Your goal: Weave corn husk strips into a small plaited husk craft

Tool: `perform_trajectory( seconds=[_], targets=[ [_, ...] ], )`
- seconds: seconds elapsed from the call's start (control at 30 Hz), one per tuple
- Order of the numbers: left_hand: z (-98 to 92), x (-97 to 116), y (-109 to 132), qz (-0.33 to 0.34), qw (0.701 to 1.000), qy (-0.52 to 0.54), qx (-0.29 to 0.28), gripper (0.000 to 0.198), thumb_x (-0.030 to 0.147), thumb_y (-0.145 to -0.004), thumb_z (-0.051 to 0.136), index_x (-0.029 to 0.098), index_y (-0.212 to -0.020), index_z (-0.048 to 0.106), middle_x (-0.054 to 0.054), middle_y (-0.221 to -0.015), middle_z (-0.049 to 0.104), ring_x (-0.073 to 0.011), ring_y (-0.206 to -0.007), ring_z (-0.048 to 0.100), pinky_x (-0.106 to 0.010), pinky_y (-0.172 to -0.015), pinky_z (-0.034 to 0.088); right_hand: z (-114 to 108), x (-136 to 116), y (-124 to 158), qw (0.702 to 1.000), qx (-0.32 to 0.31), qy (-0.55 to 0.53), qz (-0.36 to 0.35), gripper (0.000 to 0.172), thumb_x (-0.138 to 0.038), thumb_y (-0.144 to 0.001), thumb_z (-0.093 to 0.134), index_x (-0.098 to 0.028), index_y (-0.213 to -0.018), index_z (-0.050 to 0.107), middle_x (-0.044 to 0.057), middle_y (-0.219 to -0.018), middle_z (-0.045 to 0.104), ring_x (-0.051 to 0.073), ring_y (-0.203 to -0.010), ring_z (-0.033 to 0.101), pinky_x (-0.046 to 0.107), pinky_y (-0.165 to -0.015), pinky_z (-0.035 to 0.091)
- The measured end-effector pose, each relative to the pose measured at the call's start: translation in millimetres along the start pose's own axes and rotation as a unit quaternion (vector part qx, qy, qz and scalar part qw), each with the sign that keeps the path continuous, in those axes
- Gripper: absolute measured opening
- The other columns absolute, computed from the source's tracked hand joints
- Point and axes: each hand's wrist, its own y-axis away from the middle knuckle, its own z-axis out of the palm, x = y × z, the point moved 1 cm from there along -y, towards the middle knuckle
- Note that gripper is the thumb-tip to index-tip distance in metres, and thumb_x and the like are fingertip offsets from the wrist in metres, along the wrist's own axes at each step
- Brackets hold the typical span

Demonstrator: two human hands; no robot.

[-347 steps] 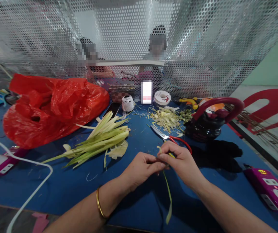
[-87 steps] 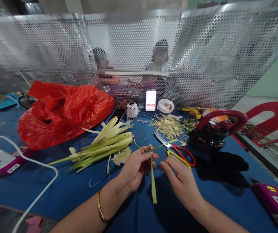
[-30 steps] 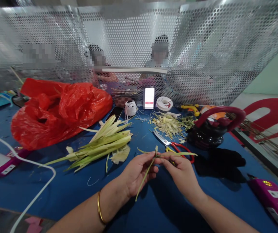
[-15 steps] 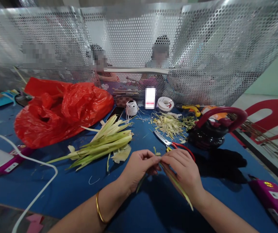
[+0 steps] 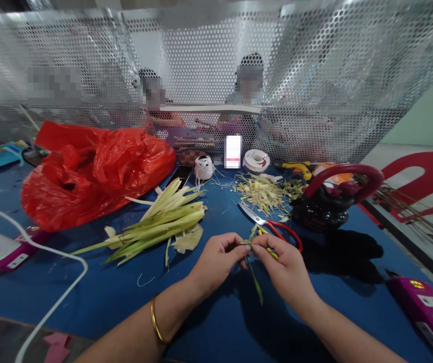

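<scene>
My left hand (image 5: pixel 222 257) pinches a thin green leaf strip (image 5: pixel 255 283) between thumb and fingers. Its tail hangs down toward the blue tabletop. Fingertips of my right hand (image 5: pixel 282 259) meet the left ones and pinch the same strip near its upper end. Just beyond my right hand lie red-handled scissors (image 5: pixel 282 233), blades apart. Yellow handles (image 5: pixel 271 249) of another tool show partly beneath that hand. Left of my hands rests a pile of pale green husk leaves (image 5: pixel 163 222). Cut scraps (image 5: pixel 263 194) are heaped behind the scissors.
A red plastic bag (image 5: pixel 99 171) fills the left. A dark pot with a maroon handle (image 5: pixel 322 206) stands right. White string (image 5: pixel 203 167), a tape roll (image 5: pixel 256 161) and a lit phone (image 5: pixel 233 151) sit along the perforated screen (image 5: pixel 201 55), people behind it. A white cable (image 5: pixel 68 295) crosses the left.
The strip's tail, which lay along under my right palm, now hangs between my hands. My right hand has turned into a fingertip pinch, and the strip's upper end reaches higher.
</scene>
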Motion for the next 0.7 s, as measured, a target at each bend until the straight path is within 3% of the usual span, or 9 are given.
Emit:
perform_trajectory(
  seconds=[0.17,0.27,0.33,0.43,0.5,0.6,0.7],
  targets=[
    [0.8,4.1,1.0,-0.008,1.000,0.012,-0.011,0.028,0.041,-0.077,0.070,0.015,-0.069,0.065,0.000,-0.058,0.062,-0.0119,-0.058,0.054,-0.024,-0.064,0.040,0.7,-2.1,-2.1,0.963,-0.035,-0.218,0.155,0.021,-0.036,-0.073,0.071,-0.017,-0.069,0.066,0.001,-0.066,0.062,0.015,-0.068,0.055,0.028,-0.067,0.044],
    [1.1,7.0,2.1,-0.026,0.998,0.058,-0.017,0.027,0.040,-0.075,0.072,0.015,-0.069,0.066,0.000,-0.058,0.062,-0.0111,-0.058,0.055,-0.023,-0.067,0.041,-0.3,-3.7,-2.6,0.948,-0.050,-0.262,0.173,0.020,-0.036,-0.073,0.072,-0.017,-0.070,0.066,0.002,-0.069,0.064,0.016,-0.070,0.058,0.028,-0.069,0.046],
    [0.8,7.3,2.4,-0.047,0.995,0.088,-0.012,0.027,0.039,-0.074,0.073,0.015,-0.066,0.063,0.001,-0.055,0.062,-0.0099,-0.056,0.053,-0.022,-0.066,0.040,-2.0,-4.2,-3.2,0.972,-0.036,-0.198,0.118,0.017,-0.034,-0.078,0.069,-0.018,-0.073,0.068,0.003,-0.073,0.066,0.018,-0.073,0.060,0.030,-0.071,0.047],
    [-0.1,6.1,2.4,-0.076,0.989,0.128,-0.013,0.028,0.038,-0.072,0.075,0.016,-0.065,0.060,0.001,-0.053,0.060,-0.0093,-0.053,0.053,-0.022,-0.063,0.039,-4.4,-4.8,-3.6,0.998,-0.018,-0.046,-0.043,0.009,-0.027,-0.083,0.065,-0.021,-0.084,0.070,0.004,-0.081,0.070,0.020,-0.079,0.063,0.033,-0.075,0.049],
    [-0.6,4.5,2.2,-0.089,0.986,0.143,-0.021,0.030,0.038,-0.069,0.078,0.016,-0.065,0.059,0.002,-0.053,0.059,-0.0098,-0.053,0.054,-0.022,-0.062,0.040,-5.1,-4.6,-3.1,0.992,-0.016,0.015,-0.123,0.008,-0.022,-0.086,0.062,-0.022,-0.086,0.070,0.004,-0.081,0.070,0.020,-0.077,0.064,0.032,-0.072,0.050],
    [-1.2,1.1,1.3,-0.101,0.983,0.149,-0.033,0.032,0.039,-0.064,0.081,0.015,-0.065,0.060,0.002,-0.054,0.057,-0.0101,-0.052,0.055,-0.023,-0.060,0.041,-6.7,-5.3,-2.5,0.982,-0.004,0.071,-0.173,0.012,-0.018,-0.088,0.059,-0.022,-0.082,0.068,0.002,-0.072,0.067,0.018,-0.069,0.063,0.030,-0.064,0.049],
    [-1.6,-2.2,0.3,-0.095,0.985,0.138,-0.041,0.034,0.040,-0.064,0.082,0.015,-0.063,0.059,0.003,-0.053,0.056,-0.0100,-0.049,0.053,-0.024,-0.058,0.042,-9.0,-10.2,-2.3,0.958,0.006,0.154,-0.241,0.014,-0.014,-0.089,0.057,-0.022,-0.082,0.066,0.002,-0.071,0.067,0.017,-0.067,0.062,0.031,-0.066,0.048]
  ],
)
